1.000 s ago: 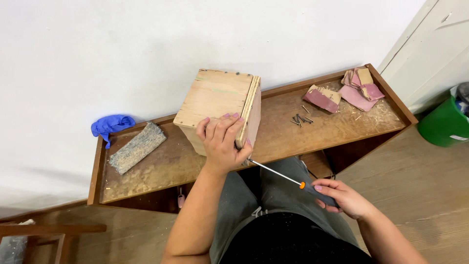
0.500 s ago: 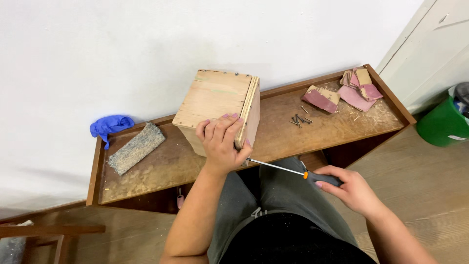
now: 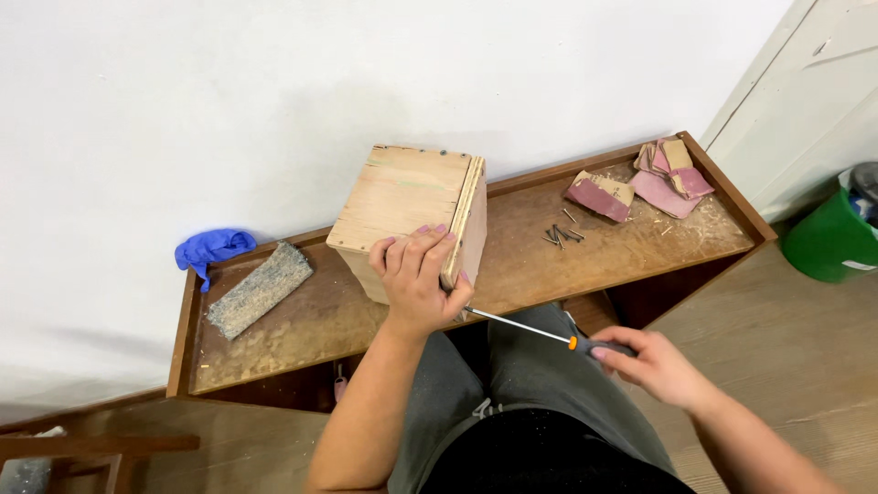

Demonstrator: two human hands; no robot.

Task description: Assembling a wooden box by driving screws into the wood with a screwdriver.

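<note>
A plywood box stands near the middle of a long, shallow wooden tray-like bench, its pale top face tilted toward the camera and a layered plywood edge showing on its 3 o'clock side. The left hand is pressed on the box's near corner, fingers spread over the top face and thumb curled round the layered edge, grasping the box. From 4 o'clock of the box a screwdriver with a thin metal shaft and an orange collar reaches in, its tip hidden just under the left hand at the box's lower edge. The right hand is clenched round the dark handle, forearm running off toward 5 o'clock, held above the person's lap in grey trousers.

The bench top is worn brown wood strewn with sawdust and has raised rims. At 9 o'clock of the box lies a grey, speckled block, set aslant, and beyond it a crumpled blue glove hangs over the far corner. At 3 o'clock a small heap of dark nails lies loose, then a wedge of pink and tan sandpaper, then a pile of similar folded pieces at the far end. A white wall stands behind; a wooden floor lies below, with a green bucket at 3 o'clock beside a white door.
</note>
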